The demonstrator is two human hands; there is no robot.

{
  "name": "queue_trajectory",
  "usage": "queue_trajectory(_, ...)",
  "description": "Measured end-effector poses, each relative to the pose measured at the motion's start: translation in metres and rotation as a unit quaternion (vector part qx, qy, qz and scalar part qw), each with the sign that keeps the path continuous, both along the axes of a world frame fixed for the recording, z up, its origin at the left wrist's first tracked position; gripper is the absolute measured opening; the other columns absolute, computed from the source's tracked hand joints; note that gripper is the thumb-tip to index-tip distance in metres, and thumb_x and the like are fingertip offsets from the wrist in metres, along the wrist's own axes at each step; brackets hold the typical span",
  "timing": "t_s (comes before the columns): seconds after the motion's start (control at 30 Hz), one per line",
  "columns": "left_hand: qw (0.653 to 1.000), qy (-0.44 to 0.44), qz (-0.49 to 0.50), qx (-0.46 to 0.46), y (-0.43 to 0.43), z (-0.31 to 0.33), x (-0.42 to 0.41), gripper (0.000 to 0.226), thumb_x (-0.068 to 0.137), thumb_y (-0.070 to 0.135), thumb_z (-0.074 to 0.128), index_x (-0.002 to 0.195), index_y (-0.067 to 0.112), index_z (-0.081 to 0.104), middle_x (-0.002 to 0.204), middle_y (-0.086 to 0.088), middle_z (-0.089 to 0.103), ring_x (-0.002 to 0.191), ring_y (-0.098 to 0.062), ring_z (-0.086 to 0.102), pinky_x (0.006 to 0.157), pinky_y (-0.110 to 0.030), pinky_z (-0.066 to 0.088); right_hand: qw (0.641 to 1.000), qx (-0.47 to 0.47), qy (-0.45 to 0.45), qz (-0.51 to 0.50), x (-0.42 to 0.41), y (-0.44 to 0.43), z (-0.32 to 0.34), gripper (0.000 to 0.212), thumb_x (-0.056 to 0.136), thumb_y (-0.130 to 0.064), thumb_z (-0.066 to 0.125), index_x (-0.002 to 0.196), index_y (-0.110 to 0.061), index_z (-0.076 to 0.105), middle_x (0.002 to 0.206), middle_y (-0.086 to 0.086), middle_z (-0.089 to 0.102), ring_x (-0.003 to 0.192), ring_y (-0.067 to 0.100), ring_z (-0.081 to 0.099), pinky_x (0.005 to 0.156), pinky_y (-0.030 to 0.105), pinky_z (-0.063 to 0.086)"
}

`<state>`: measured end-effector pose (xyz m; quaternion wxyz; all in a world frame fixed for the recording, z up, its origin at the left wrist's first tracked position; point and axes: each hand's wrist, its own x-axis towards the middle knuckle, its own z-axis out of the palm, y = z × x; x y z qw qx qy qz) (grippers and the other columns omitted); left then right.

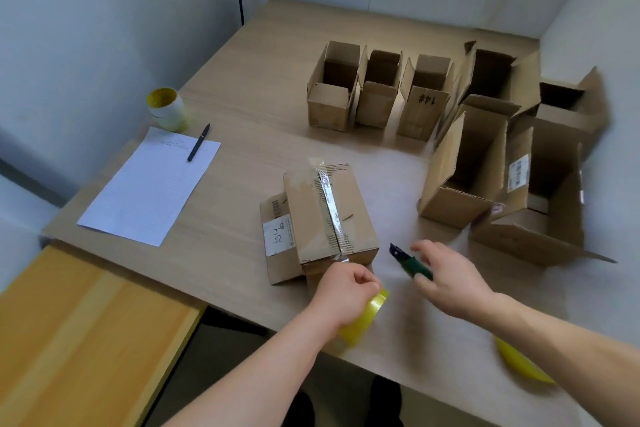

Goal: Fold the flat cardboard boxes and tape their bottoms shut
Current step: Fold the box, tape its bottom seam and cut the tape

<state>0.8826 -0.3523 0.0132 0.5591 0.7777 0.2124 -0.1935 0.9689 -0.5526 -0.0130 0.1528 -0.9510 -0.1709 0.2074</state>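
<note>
A cardboard box lay bottom-up near the middle of the table, a strip of clear tape running along its seam. The left hand gripped a yellow tape roll at the box's near end, fingers closed on it. Just right, the right hand held a green cutter. Open boxes stood farther back.

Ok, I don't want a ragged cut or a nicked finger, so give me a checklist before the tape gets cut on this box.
1. Tape strip laid along the seam of the box: ok.
2. Left hand holding the tape roll: ok.
3. Right hand gripping the green cutter: ok.
4. Blade at the tape: not ok, apart.
5. Tape taut: cannot tell.
</note>
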Motion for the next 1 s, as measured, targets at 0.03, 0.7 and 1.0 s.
queue_trajectory(0.03, 1.0, -0.01, 0.017, -0.008, -0.003, 0.003, 0.0, 0.011, 0.09, 0.016, 0.067, 0.092, 0.012, 0.077, 0.092, 0.004, 0.071, 0.082, -0.006, 0.06, 0.073, -0.019, 0.048, 0.996, 0.074, 0.05, -0.023, -0.006, 0.007, 0.01, 0.054, 0.08, -0.029, 0.062, 0.133, -0.027, 0.049, 0.1, -0.005, 0.067, 0.09, 0.013, 0.063, 0.08, 0.032, 0.052)
queue_trajectory(0.7, 0.944, -0.06, 0.232, -0.225, -0.029, 0.051, 0.002, 0.015, 0.093, 0.014, 0.066, 0.084, 0.02, 0.077, 0.089, 0.0, 0.074, 0.094, -0.022, 0.068, 0.088, -0.044, 0.058, 0.871, 0.392, 0.159, -0.25, -0.049, 0.063, 0.081, 0.024, 0.087, -0.006, 0.071, 0.107, -0.02, 0.067, 0.095, 0.006, 0.072, 0.082, 0.016, 0.067, 0.062, 0.024, 0.051)
queue_trajectory(1.0, 0.904, -0.068, 0.278, -0.319, -0.025, 0.054, 0.006, 0.012, 0.096, 0.01, 0.062, 0.093, 0.015, 0.072, 0.093, -0.01, 0.071, 0.084, -0.021, 0.064, 0.056, -0.022, 0.052, 0.86, 0.42, 0.156, -0.243, -0.044, 0.067, 0.086, 0.015, 0.088, -0.009, 0.071, 0.102, -0.015, 0.067, 0.094, 0.017, 0.072, 0.082, 0.033, 0.069, 0.082, 0.055, 0.055)
